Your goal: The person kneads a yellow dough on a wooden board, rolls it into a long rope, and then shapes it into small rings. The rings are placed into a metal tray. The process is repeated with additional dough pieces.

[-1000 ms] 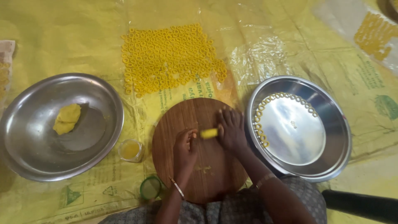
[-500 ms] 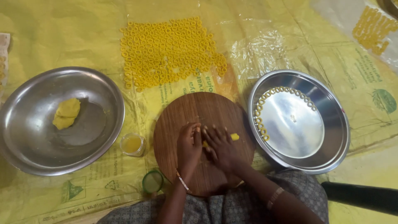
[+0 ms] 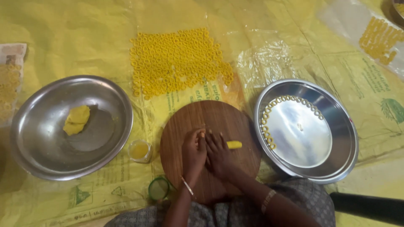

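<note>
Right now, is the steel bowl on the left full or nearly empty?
Nearly empty: the left steel bowl holds only one yellow dough lump; the rest is bare metal.

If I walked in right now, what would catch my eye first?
Probably the big patch of small yellow rings laid out in rows on the yellow sheet, just beyond the round wooden board. On that board the left hand and right hand press together side by side, a short yellow dough piece just to their right. Shiny steel bowls flank them: the left bowl holds a dough lump, the right bowl a curve of rings.
</note>
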